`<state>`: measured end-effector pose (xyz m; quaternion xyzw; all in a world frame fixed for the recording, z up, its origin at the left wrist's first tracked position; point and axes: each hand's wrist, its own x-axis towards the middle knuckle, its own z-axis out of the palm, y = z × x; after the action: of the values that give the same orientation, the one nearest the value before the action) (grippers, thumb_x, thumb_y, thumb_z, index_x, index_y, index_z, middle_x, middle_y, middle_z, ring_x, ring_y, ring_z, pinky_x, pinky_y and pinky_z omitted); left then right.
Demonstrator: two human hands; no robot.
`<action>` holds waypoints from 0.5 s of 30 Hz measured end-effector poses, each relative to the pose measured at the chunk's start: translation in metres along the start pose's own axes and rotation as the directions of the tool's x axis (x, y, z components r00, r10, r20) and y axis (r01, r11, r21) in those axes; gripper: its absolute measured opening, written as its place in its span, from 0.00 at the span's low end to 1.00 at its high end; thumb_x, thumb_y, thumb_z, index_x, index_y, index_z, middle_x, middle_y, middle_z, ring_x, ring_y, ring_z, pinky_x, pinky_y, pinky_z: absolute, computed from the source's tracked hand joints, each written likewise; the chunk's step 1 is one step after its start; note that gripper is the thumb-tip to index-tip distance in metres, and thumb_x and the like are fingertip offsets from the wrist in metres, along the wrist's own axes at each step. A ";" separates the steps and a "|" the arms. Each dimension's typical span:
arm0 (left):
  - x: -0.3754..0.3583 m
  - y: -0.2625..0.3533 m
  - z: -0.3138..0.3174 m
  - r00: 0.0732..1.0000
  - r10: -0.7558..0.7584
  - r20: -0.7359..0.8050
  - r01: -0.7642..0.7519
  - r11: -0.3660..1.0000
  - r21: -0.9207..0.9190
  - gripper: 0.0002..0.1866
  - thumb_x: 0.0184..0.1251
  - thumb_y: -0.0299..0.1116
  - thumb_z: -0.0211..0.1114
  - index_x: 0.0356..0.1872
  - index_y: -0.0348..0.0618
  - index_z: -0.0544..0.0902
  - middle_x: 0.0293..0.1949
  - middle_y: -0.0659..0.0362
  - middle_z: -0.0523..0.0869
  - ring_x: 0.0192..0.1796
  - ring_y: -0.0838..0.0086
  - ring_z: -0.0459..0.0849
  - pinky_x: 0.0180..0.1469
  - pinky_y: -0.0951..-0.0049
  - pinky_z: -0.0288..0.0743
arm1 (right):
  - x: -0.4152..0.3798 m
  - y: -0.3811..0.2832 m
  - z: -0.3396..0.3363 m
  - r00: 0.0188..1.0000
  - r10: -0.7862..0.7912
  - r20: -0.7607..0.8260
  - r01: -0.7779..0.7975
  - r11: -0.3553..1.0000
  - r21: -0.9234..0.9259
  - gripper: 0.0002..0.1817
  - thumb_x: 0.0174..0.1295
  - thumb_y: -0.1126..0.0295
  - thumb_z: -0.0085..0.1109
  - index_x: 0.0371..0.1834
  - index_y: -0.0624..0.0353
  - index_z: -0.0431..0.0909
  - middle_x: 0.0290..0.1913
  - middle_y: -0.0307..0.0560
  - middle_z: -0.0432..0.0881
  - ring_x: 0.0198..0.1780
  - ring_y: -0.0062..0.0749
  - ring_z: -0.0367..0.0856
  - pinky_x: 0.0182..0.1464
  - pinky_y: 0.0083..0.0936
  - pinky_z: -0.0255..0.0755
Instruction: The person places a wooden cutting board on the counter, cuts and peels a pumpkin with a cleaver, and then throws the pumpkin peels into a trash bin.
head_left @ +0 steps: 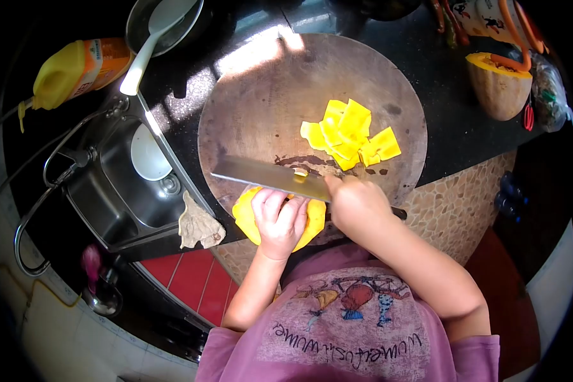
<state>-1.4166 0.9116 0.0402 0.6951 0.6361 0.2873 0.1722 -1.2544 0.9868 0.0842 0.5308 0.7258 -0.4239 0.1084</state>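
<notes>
A large piece of yellow pumpkin [245, 211] lies at the near edge of the round wooden chopping board [254, 114]. My left hand [279, 223] is closed over it, fingers curled on its top. In my right hand [360, 204] is a cleaver [254, 174], gripped by its dark handle. The broad blade points left and lies just beyond my left fingertips, at the far side of the pumpkin piece. A small yellow bit sticks to the blade. Flat pumpkin slices [350, 130] are piled on the right half of the board, beside dark wet marks.
Left of the board is a steel sink [118, 210] holding a white bowl [149, 153]; a rag [197, 223] hangs over its edge. Behind it stand a yellow detergent bottle [70, 70] and a pot [172, 38] with a white ladle. A cut pumpkin half [500, 92] sits at the right.
</notes>
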 end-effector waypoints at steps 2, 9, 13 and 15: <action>0.003 0.000 0.000 0.999 0.019 -0.038 -0.019 1.000 0.004 0.14 0.47 0.25 0.77 0.37 0.45 0.86 0.41 0.57 0.80 0.47 0.60 0.78 0.53 0.62 0.72 | 0.012 -0.005 -0.001 1.000 -0.013 0.015 0.013 1.000 -0.008 0.09 0.53 0.74 0.58 0.37 0.66 0.79 0.30 0.61 0.84 0.32 0.53 0.86 0.35 0.42 0.81; -0.012 0.029 -0.019 0.989 -0.117 0.096 0.108 0.990 0.088 0.28 0.47 0.45 0.80 0.49 0.46 0.81 0.54 0.54 0.74 0.57 0.57 0.71 0.60 0.56 0.66 | 0.010 0.022 -0.012 0.974 0.224 -0.019 -0.194 0.881 0.431 0.11 0.58 0.69 0.59 0.38 0.66 0.84 0.31 0.68 0.82 0.36 0.61 0.84 0.42 0.47 0.78; -0.029 0.032 -0.013 0.977 -0.118 0.178 0.108 0.992 0.063 0.32 0.46 0.49 0.79 0.51 0.44 0.79 0.53 0.52 0.75 0.58 0.54 0.71 0.62 0.55 0.63 | -0.007 0.018 -0.020 0.995 -0.017 -0.097 0.038 0.974 0.222 0.16 0.57 0.71 0.60 0.49 0.62 0.83 0.29 0.59 0.82 0.31 0.53 0.84 0.37 0.43 0.78; -0.027 0.026 -0.010 0.986 -0.150 0.078 0.141 0.984 0.107 0.28 0.51 0.44 0.78 0.52 0.42 0.80 0.57 0.50 0.75 0.60 0.51 0.71 0.64 0.54 0.62 | -0.012 0.016 -0.020 0.968 -0.189 -0.167 0.201 0.978 0.059 0.20 0.55 0.71 0.60 0.53 0.60 0.82 0.28 0.55 0.81 0.30 0.49 0.84 0.34 0.41 0.78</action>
<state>-1.4029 0.8800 0.0583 0.6662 0.6909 0.2114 0.1845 -1.2300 0.9944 0.0961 0.4928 0.7644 -0.4155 -0.0130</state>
